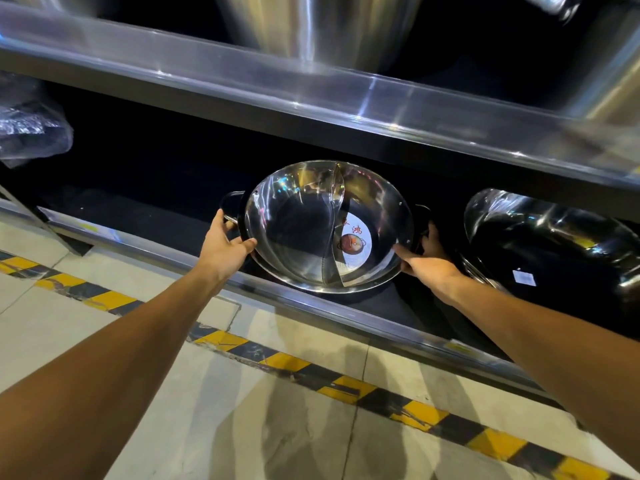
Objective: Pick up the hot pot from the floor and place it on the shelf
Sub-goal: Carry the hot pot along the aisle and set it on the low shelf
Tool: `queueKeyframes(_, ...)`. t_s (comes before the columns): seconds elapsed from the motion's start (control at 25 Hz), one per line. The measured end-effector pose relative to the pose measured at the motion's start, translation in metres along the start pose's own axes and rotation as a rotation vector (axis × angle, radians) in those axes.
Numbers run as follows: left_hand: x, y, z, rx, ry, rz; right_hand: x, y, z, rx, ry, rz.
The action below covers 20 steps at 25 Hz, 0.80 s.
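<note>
A shiny steel hot pot (298, 223) with a curved divider and a round paper label sits inside the low black shelf (145, 216), tilted toward me, its near rim close to the shelf's steel front edge. It has a dark loop handle on each side. My left hand (225, 245) grips the pot's left rim beside the left handle. At the right rim and right handle, my right hand (427, 261) holds on, its fingers partly hidden behind the pot.
A stack of dark steel woks (554, 244) lies on the same shelf just to the right. A plastic-wrapped bundle (27, 123) sits at far left. A steel upper shelf edge (311, 95) overhangs, with large steel pots above. Yellow-black tape (346, 382) crosses the floor.
</note>
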State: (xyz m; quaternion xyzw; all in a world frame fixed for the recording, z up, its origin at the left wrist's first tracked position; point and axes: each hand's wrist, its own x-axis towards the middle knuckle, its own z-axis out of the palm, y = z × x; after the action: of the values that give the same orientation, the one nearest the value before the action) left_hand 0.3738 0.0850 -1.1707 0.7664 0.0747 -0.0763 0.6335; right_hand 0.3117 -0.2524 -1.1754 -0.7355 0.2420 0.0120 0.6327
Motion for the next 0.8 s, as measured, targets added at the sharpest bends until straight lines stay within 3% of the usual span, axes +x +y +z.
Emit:
queueKeyframes(0.16,-0.017,-0.005,-0.003,0.379,0.009,0.137,-0.025,-0.004,0.006,-0.494,0.100,-0.060)
queueKeyframes(0.28,-0.044,-0.025,-0.013,0.720,-0.016,0.470,-0.060,-0.002,0.018,-0.819,0.182,-0.449)
queueKeyframes(0.36,-0.061,-0.040,-0.019,0.921,-0.145,0.639,-0.082,0.010,0.025,-1.063,-0.004,-0.674)
queueKeyframes(0.48,-0.074,-0.052,-0.014,1.109,-0.289,0.618,-0.101,0.038,0.032,-1.299,-0.226,-0.756)
queueKeyframes(0.64,-0.066,-0.047,0.002,1.134,-0.407,0.513,-0.086,0.048,0.021,-1.474,-0.203,-0.651)
queueKeyframes(0.8,-0.053,-0.028,0.031,1.054,-0.481,0.409,-0.063,0.038,0.007,-1.502,-0.159,-0.523)
